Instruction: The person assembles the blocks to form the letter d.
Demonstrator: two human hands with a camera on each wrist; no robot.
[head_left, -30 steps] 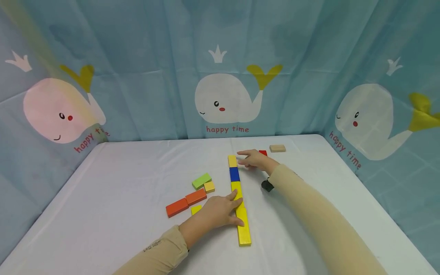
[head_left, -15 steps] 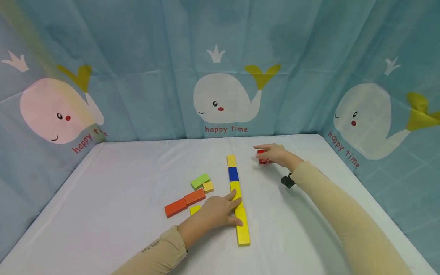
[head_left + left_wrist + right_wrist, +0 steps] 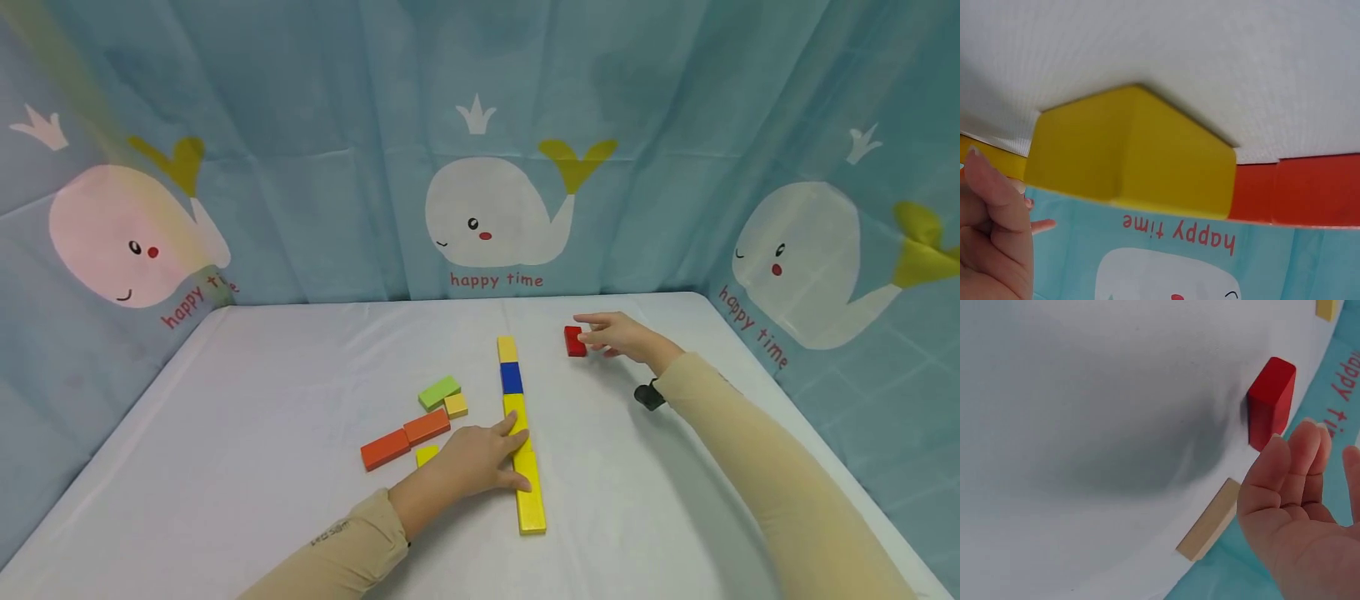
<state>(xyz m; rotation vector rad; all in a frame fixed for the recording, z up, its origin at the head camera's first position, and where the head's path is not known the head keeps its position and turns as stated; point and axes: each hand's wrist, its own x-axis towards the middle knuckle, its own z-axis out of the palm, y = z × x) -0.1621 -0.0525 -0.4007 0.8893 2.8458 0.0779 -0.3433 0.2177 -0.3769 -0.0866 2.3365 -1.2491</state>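
A straight row of blocks runs away from me: a small yellow block at the far end, a blue block, then two long yellow blocks. My left hand lies over the long yellow blocks with spread fingers, thumb on the nearer one. Right of the row's far end is a red block. My right hand hovers just right of it, fingers loosely extended and fingertips near its side. A plain wooden block, seen in the right wrist view, is hidden behind this hand in the head view.
Left of the row lie a green block, a small light-yellow block and two orange-red blocks. Another yellow block is partly covered by my left wrist. A whale-print curtain rises behind the white table.
My right hand has moved right, from beside the row's far end across to the red block's right side. The wooden block has become hidden behind it. My left hand has stayed in place.
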